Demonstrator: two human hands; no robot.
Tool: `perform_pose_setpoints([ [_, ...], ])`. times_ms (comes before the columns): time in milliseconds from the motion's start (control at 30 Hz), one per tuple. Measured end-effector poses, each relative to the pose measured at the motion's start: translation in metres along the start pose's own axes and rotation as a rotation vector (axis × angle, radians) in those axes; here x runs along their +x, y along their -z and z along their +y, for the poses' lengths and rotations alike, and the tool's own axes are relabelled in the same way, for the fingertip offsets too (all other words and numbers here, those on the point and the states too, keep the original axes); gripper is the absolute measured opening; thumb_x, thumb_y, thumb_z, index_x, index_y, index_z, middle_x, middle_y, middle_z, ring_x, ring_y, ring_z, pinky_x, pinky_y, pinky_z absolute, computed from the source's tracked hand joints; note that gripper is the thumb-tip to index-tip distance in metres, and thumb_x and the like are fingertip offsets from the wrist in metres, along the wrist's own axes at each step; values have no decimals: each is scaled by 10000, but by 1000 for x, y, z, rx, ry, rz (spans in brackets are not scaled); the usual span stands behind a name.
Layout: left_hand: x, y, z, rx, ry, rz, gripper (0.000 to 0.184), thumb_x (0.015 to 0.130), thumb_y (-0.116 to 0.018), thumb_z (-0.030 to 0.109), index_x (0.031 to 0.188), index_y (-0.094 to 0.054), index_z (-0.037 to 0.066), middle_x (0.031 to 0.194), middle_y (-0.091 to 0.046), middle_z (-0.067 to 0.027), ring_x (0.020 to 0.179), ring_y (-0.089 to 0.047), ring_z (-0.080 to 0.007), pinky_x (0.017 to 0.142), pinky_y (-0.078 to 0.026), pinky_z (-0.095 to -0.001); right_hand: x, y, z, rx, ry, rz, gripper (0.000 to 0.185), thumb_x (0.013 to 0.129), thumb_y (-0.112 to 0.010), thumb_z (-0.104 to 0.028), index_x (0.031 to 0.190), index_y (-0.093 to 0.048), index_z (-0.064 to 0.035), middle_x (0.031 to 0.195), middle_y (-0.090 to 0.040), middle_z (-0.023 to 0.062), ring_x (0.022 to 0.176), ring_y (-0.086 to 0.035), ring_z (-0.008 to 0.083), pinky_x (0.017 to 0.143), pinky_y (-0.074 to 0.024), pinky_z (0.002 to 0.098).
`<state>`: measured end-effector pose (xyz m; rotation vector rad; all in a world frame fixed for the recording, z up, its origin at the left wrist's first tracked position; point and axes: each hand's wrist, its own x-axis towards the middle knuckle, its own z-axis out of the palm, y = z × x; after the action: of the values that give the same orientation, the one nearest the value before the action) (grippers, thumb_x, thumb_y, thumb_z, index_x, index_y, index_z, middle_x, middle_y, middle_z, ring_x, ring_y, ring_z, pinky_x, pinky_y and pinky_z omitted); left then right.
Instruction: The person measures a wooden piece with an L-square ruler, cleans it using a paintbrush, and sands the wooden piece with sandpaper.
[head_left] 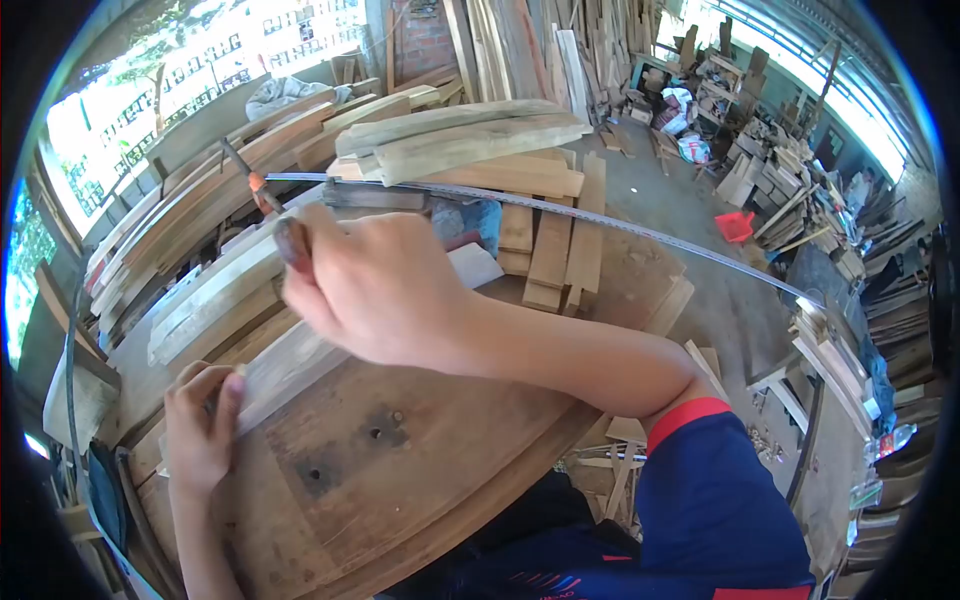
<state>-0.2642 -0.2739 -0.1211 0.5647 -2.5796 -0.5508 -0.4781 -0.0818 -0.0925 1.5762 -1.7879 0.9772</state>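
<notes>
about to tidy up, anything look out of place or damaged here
Dark patches surround two holes in the bench, possibly stains or scorching, since the wood around is lighter. A red object lies out on the floor, and loose wood scraps litter it beside the bench.

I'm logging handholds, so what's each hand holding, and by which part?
Right hand: a tool, by its dark handle. Left hand: on a board near its left end; whether it grips it, I can't tell.
</notes>
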Motion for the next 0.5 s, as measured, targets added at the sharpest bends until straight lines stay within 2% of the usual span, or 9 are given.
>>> perform_pose_setpoints([
  [100, -10, -6, 9, 99, -143, 58, 379, 837, -861, 280, 1052, -740, -8, 944, -689, -152, 921, -638, -341, 851, -463, -446, 0, -2, -2, 5, 13, 59, 187, 961, -657, -139, 900, -540, -7, 552, -562, 103, 510, -651, 319, 479, -494, 413],
  [133, -10, -9, 12, 118, -143, 46, 432, 796, -885, 296, 1078, -737, 4, 956, -694, -145, 936, -638, -336, 876, -450, -443, -1, -8, -8, 115, 65, 118, 270, 978, -642, -203, 875, -592, 41, 528, -594, 104, 460, -642, 297, 444, -493, 430],
  [200, -9, -15, 21, 149, -142, 8, 551, 713, -934, 327, 1129, -731, 28, 980, -703, -131, 966, -639, -325, 927, -423, -438, -4, -16, -23, 289, 77, 113, 266, 981, -640, -203, 873, -588, 33, 526, -585, 96, 447, -626, 291, 435, -479, 435],
  [267, -7, -18, 30, 148, -217, -9, 587, 690, -943, 332, 1147, -726, 35, 991, -712, -124, 975, -645, -312, 951, -403, -426, -8, -23, -33, 407, 84, 81, 256, 988, -625, -203, 877, -564, 20, 507, -547, 78, 428, -597, 287, 414, -447, 441],
  [367, -10, -19, 40, 208, -316, 17, 711, 646, -956, 325, 1246, -698, 43, 1028, -731, -102, 1017, -655, -292, 967, -378, -447, -3, -9, -30, 230, 64, 56, 182, 980, -626, -133, 874, -564, 1, 573, -565, 129, 482, -605, 334, 475, -476, 454],
  [433, -14, -15, 45, 238, -323, 20, 792, 624, -962, 323, 1310, -678, 49, 1044, -737, -95, 1031, -656, -285, 970, -365, -454, 5, -4, -14, 77, 66, 58, 165, 964, -629, -129, 880, -578, 3, 548, -552, 115, 473, -615, 322, 462, -483, 424],
  [467, -15, -16, 42, 212, -288, -9, 912, 599, -971, 340, 1397, -634, 55, 1049, -737, -93, 1038, -655, -282, 979, -350, -454, 8, -1, -8, 31, 45, 44, 164, 961, -632, -130, 882, -581, 4, 543, -549, 111, 469, -615, 317, 456, -482, 416],
  [500, -16, -18, 42, 174, -287, 7, 929, 598, -971, 348, 1409, -626, 55, 1044, -737, -93, 1035, -655, -283, 979, -349, -450, 8, 1, -5, -18, 25, 30, 164, 958, -634, -131, 884, -584, 5, 538, -546, 107, 465, -615, 312, 451, -481, 409],
])
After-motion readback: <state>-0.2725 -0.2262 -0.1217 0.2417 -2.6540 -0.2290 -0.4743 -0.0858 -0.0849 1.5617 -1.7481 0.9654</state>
